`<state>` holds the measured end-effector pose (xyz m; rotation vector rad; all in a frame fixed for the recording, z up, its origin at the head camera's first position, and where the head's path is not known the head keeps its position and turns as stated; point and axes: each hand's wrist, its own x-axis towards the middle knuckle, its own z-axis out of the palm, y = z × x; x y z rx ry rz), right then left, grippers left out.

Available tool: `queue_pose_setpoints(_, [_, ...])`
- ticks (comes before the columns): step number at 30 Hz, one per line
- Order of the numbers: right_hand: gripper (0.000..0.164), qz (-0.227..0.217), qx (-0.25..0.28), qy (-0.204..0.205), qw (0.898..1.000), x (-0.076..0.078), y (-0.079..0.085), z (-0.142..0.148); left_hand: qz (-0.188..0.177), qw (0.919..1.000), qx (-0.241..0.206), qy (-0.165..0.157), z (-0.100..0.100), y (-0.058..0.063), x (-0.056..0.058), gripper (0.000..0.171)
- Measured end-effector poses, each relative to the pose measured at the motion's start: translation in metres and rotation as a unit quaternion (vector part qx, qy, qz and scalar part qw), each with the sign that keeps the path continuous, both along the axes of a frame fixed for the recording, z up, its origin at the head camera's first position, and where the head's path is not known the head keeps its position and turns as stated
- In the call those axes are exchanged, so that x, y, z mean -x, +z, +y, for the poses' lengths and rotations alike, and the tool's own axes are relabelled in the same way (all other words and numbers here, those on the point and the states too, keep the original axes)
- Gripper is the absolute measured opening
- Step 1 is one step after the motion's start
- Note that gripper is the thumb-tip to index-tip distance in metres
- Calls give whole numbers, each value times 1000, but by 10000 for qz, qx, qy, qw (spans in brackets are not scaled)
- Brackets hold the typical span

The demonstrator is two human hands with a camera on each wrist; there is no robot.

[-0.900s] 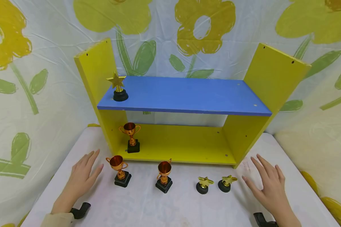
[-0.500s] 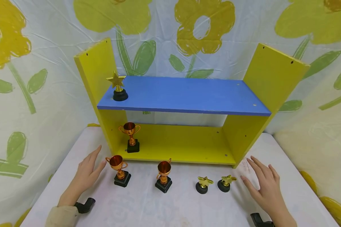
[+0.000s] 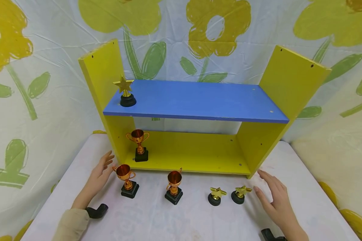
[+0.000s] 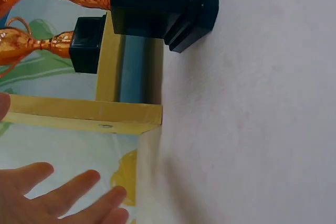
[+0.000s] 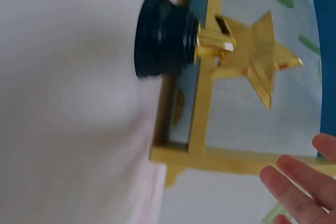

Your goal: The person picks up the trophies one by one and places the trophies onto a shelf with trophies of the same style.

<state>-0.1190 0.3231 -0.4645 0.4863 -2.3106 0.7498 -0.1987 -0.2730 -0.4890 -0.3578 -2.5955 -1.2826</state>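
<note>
- Left hand (image 3: pixel 99 174) lying open near the left edge of the white table (image 3: pixel 175 221), fingers straight, holding nothing.
- Reaching toward the shiny copper cup trophy on a black square base (image 3: pixel 126 181), fingertips just beside its rim; cannot tell if touching.
- Standing upright, that cup, near the front left corner of the yellow wooden shelf with a blue middle board (image 3: pixel 196 100).
- Showing in the left wrist view: the same cup's black base (image 4: pixel 163 6) close up, and the straight fingers (image 4: pixel 68 195) spread out with nothing in them.
- Right hand (image 3: pixel 274 201) resting open near the right edge of the table, fingers straight and spread, holding nothing.
- Sitting nearest to that hand, a small gold star trophy on a round black base (image 3: pixel 239 194), just beside the fingers but apart from them.
- Showing in the right wrist view: that star trophy (image 5: pixel 210 48) close up, and bare fingertips (image 5: pixel 294 187) with nothing between them.
- Standing just beside it, toward the left, a second small gold star trophy (image 3: pixel 215 195).
- Standing between the cups and stars, near the middle of the table, a second copper cup trophy (image 3: pixel 174 186).
- Standing on the yellow bottom board, at its left end, a third copper cup trophy (image 3: pixel 138 144).
- Standing on the blue board, at its left front corner, a tall gold star trophy (image 3: pixel 126 91).
</note>
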Motion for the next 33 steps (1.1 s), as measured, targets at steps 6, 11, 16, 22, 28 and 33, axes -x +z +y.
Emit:
queue_pose_setpoints(6, [54, -877, 779, -199, 9929, -2, -9, -9, -501, 9951, -847, 33, 1, -7, 10, 60])
queue_pose_setpoints(11, [47, -1178, 1513, 392, 9807, 0, -13, -15, -762, 9899, -1188, 90, -1, -14, 17, 57])
queue_pose_setpoints(16, [46, -1542, 2433, 1389, 9475, 3, -17, -17, -969, 9862, -1323, -206, -3, -22, 23, 58])
queue_pose_setpoints(22, [42, -2035, 2768, 1484, 9273, 1, -26, -21, -908, 9895, -1032, -458, -2, -35, 32, 62])
queue_pose_setpoints(28, [40, -1962, 3162, 1664, 9131, 2, -29, -26, -541, 9970, -476, -293, -1, -47, 35, 57])
queue_pose_setpoints(33, [38, -1679, 3330, 1986, 9064, 4, -33, -31, -428, 9986, -285, -150, 1, -51, 33, 55])
